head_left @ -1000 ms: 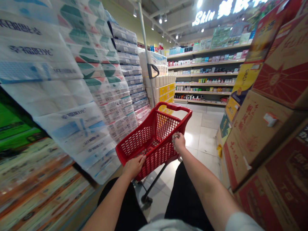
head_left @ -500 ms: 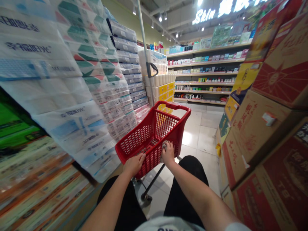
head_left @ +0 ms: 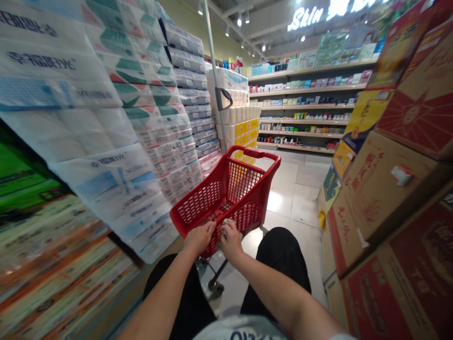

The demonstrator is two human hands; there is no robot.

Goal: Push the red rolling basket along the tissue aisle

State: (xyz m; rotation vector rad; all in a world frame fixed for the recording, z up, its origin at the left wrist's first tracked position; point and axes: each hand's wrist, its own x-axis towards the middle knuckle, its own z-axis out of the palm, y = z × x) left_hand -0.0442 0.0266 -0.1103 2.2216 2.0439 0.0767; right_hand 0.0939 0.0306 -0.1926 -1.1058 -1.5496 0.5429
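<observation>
A red plastic shopping cart (head_left: pixel 247 186) with lattice walls stands before me, its handle at the far end. My left hand (head_left: pixel 200 238) is closed over the rim at the near end. Just beside it, my right hand (head_left: pixel 230 240) presses a crumpled greyish-white cloth (head_left: pixel 225 225) against the cart's near side, just below the rim. Most of the cloth is hidden under the fingers. Inside the cart I see only its red lattice floor. A dark wheel (head_left: pixel 215 285) shows below, between my knees.
Tall stacks of wrapped tissue packs (head_left: pixel 120 165) rise close on the left. Cardboard cartons (head_left: pixel 382 189) are piled on the right. A metal pole with a dark handle (head_left: pixel 223 99) stands behind the cart. Shelves of small boxed goods (head_left: pixel 304 104) line the back, beyond the tiled floor (head_left: pixel 300 198).
My right hand has slid leftward along the cart's side with the cloth, coming close to my left hand. The left hand keeps its place on the rim.
</observation>
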